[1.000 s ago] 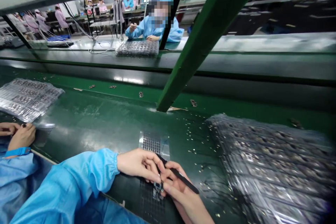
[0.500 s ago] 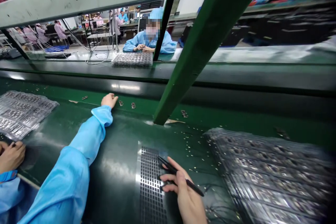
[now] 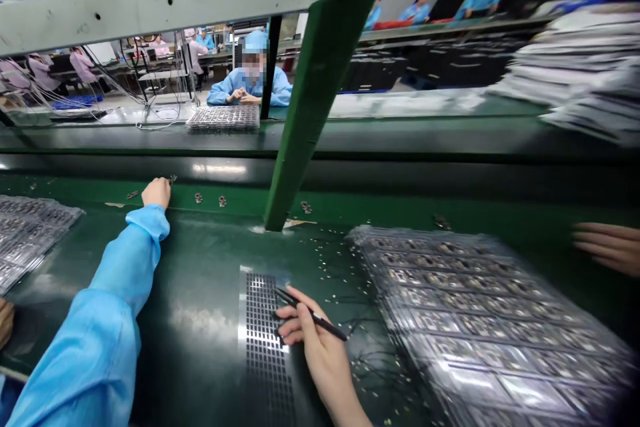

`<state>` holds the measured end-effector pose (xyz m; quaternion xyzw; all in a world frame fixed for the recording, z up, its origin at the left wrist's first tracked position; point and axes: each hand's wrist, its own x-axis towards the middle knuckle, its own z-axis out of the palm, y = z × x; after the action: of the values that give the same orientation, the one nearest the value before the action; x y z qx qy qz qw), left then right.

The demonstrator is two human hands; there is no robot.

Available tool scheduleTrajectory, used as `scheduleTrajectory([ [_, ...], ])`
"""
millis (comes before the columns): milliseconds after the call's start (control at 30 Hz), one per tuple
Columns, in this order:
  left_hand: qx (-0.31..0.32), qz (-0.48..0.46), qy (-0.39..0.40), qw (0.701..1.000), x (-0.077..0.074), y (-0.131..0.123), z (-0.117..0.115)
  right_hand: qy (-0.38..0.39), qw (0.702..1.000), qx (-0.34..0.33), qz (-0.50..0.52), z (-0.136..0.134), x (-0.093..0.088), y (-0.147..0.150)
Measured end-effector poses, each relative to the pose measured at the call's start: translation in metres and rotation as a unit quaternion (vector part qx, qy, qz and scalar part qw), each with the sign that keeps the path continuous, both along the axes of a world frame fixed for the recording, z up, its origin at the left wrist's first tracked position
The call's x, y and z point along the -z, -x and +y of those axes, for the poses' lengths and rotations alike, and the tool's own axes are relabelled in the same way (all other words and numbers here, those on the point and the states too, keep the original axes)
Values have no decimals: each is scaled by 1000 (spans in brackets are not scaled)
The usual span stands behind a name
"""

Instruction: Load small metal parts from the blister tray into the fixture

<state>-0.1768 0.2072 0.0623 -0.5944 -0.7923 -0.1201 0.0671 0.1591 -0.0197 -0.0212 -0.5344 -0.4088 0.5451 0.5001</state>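
My left hand (image 3: 157, 192) is stretched far out to the back edge of the green conveyor belt (image 3: 200, 260). Its fingers are curled and pinch a small metal part (image 3: 173, 179). More small metal parts (image 3: 209, 199) lie in a row just to its right. My right hand (image 3: 313, 337) rests near me, closed on black tweezers (image 3: 310, 312). The tweezer tips lie over a shiny perforated grid strip (image 3: 260, 317) that lies flat on the belt.
A wide stack of clear trays (image 3: 480, 320) with components fills the right. More trays (image 3: 30, 230) lie at the left. A slanted green post (image 3: 305, 120) stands mid-belt. Another person's hand (image 3: 607, 247) enters from the right, and a person in blue (image 3: 250, 83) works opposite.
My left hand left my right hand and reached out to the belt's far edge, then slid left along the row of parts. My right hand kept the tweezers over the grid strip.
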Motion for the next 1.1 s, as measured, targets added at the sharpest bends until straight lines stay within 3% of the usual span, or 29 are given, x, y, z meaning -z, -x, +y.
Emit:
scheduleTrajectory([
  [67, 42, -2, -24, 999, -11, -22, -15, 2, 999, -5, 35, -1, -3, 1],
  [133, 155, -13, -18, 988, -19, -52, -43, -8, 999, -3, 48, -2, -8, 3],
  [167, 260, -22, -5, 965, -21, -69, -61, -17, 999, 0, 49, -2, -11, 4],
  [200, 375, -25, 27, 926, -22, -86, -81, -27, 999, -3, 48, -3, -14, 5],
  [267, 537, 0, 108, 837, -22, -118, -120, -42, 998, -29, 37, -5, -18, 8],
  [300, 584, 23, 141, 799, -22, -132, -137, -46, 997, -51, 28, -6, -19, 9],
  [367, 623, 60, 179, 759, -20, -153, -162, -45, 994, -99, 5, -10, -20, 12],
  [433, 629, 78, 190, 750, -19, -165, -174, -41, 991, -124, -21, -13, -19, 13],
  [500, 624, 77, 162, 760, -19, -169, -180, -36, 992, -114, -26, -15, -18, 13],
  [600, 600, 2, 25, 799, -19, -163, -188, -26, 996, -79, 13, -16, -16, 11],
  [667, 547, -89, -54, 831, -16, -157, -196, -24, 997, -61, 40, -15, -17, 10],
  [733, 474, -163, -36, 864, -9, -151, -203, -24, 997, -54, 51, -15, -18, 10],
  [800, 410, -213, 50, 886, 2, -150, -207, -23, 997, -58, 55, -16, -20, 11],
  [900, 363, -316, 155, 863, 19, -154, -207, -21, 995, -73, 62, -17, -20, 14],
  [1000, 339, -440, 185, 811, 31, -162, -203, -17, 994, -81, 67, -18, -19, 15],
  [1100, 308, -511, 194, 779, 36, -166, -202, -12, 995, -74, 68, -18, -16, 16],
])
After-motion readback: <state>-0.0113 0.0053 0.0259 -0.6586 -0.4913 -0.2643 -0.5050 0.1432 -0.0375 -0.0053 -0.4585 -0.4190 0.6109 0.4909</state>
